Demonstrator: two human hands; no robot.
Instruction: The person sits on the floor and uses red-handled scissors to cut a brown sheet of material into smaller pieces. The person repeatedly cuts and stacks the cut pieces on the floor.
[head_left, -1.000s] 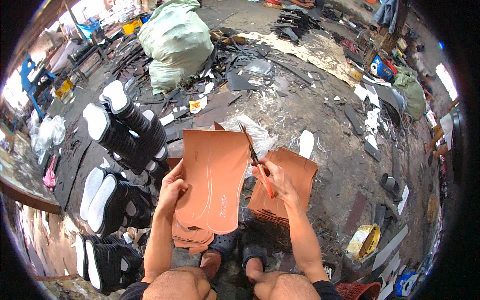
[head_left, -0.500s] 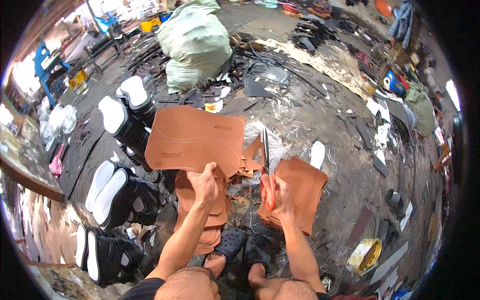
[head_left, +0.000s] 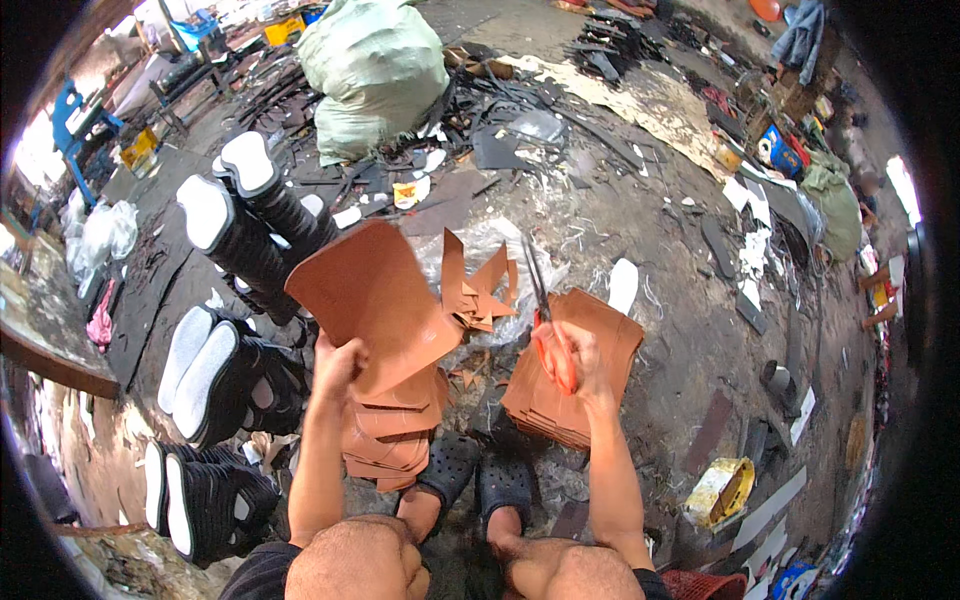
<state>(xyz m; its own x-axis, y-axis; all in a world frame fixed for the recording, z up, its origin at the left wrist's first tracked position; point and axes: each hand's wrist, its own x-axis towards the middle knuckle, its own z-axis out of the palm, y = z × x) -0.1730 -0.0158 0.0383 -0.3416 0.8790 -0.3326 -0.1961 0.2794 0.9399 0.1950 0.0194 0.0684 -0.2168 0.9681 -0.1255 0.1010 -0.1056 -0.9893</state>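
My left hand (head_left: 340,362) is closed on the lower left edge of a brown leather-like sheet (head_left: 370,290), which tilts and bends in the air. In my right hand (head_left: 592,372) is a pair of scissors (head_left: 556,358) with orange handles, its dark blades pointing up and away. Below the sheet lies a stack of cut brown pieces (head_left: 390,450), partly covered by it. Another stack of brown sheets (head_left: 535,400) rests under the scissors hand. Brown offcuts (head_left: 478,288) sit between the two, on clear plastic film (head_left: 510,250).
Several black shoes or sandals with pale soles (head_left: 205,375) stand in groups at the left. A large pale green sack (head_left: 375,80) is at the back, among black scraps. On the right are a yellow-white container (head_left: 722,492) and a white sole piece (head_left: 624,286).
The brown sheet has tilted and turned, so its outlines and stamped marks no longer face up plainly. My left hand has shifted left along its edge. The scissors now lean further left.
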